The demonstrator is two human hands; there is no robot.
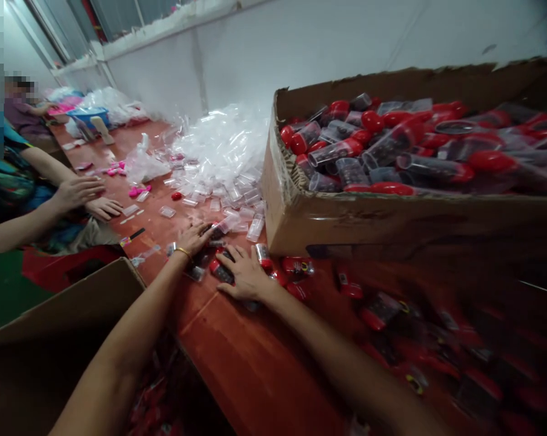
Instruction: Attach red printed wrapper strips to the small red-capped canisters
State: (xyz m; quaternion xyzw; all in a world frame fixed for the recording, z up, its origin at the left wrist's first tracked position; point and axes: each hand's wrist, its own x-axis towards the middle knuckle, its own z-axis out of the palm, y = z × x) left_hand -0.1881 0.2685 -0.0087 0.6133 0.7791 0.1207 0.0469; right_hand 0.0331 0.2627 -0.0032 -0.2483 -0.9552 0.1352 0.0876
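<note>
My left hand (pixel 194 238), with a gold-coloured bracelet at the wrist, reaches over the red table (pixel 237 357). Its fingers are stretched out by a clear plastic container (pixel 216 230) with something dark inside. To its right, my right hand (pixel 245 274) spreads its fingers low over the table, palm down. A red-and-clear container (pixel 222 270) with dark contents lies beside its fingers, partly covered. Around both hands are more such containers, among them a red-ended one (pixel 263 257) by the carton. Whether either palm presses on a container is hidden.
A cardboard carton (pixel 328 221) full of red-ended clear tubes stands right. Clear plastic pieces (pixel 228 151) are heaped behind my hands. More red containers (pixel 382 309) lie right, in shadow. A co-worker's hands (pixel 103 208) are at left, above an open carton (pixel 73 297).
</note>
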